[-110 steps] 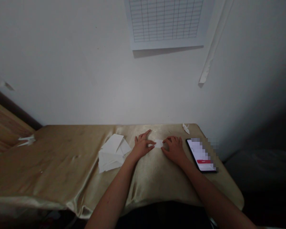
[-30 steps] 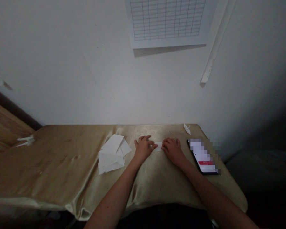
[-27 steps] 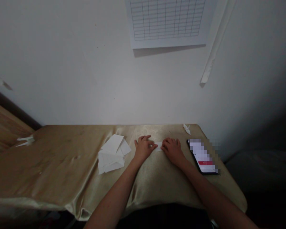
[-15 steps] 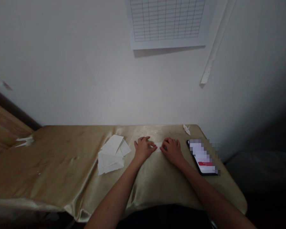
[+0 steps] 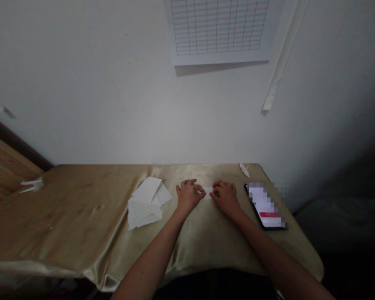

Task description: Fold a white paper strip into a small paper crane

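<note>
A small white piece of folded paper (image 5: 208, 191) lies on the gold satin tablecloth (image 5: 81, 208) between my two hands. My left hand (image 5: 189, 194) rests on the cloth with its fingers curled, thumb and fingertips pressing the paper's left end. My right hand (image 5: 225, 195) sits at the paper's right end, fingers bent down onto it. Most of the paper is hidden under the fingers.
A loose pile of white paper sheets (image 5: 146, 201) lies left of my left hand. A phone (image 5: 265, 205) with a lit screen lies to the right. A small folded paper figure (image 5: 244, 168) sits near the wall, and another (image 5: 31, 185) is at the far left. A grid chart (image 5: 218, 29) hangs on the wall.
My left hand's fingers have curled in from a spread position, and both hands have closed in on the small paper. Over the last second they barely move.
</note>
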`<state>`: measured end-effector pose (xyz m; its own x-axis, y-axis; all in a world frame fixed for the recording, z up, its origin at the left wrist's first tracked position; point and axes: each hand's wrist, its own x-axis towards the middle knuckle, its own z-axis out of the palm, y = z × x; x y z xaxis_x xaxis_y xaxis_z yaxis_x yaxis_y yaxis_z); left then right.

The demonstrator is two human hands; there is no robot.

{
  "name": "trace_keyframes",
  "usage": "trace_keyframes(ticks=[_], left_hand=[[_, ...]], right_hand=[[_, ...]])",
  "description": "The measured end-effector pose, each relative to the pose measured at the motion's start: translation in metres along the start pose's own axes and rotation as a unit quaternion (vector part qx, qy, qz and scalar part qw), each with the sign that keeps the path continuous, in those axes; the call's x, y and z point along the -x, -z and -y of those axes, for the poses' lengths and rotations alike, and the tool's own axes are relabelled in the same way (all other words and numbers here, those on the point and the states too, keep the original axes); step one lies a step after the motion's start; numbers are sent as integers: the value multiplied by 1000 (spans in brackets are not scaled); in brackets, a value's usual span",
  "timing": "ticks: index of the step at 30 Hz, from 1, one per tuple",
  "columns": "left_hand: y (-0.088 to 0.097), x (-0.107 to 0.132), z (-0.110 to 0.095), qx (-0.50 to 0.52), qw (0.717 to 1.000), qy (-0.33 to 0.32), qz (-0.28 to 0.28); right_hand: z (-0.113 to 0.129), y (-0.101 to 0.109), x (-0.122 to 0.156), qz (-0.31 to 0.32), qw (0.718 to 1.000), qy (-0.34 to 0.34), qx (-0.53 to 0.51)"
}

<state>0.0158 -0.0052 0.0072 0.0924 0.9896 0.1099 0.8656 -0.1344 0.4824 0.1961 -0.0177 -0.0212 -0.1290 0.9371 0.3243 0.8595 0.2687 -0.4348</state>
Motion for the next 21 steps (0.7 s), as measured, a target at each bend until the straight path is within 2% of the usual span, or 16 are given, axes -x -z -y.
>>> trace_keyframes(ticks=[8, 14, 21], left_hand=[[-2, 1, 1, -14, 1000, -16, 13], [-5, -1, 2, -13, 999, -30, -7], [-5, 2, -6, -5, 999, -12, -32]], right_hand=[[2, -1, -2, 7, 1000, -9, 3], [5, 2, -1, 10, 1000, -22, 10], [8, 2, -1, 5, 1000, -30, 1]])
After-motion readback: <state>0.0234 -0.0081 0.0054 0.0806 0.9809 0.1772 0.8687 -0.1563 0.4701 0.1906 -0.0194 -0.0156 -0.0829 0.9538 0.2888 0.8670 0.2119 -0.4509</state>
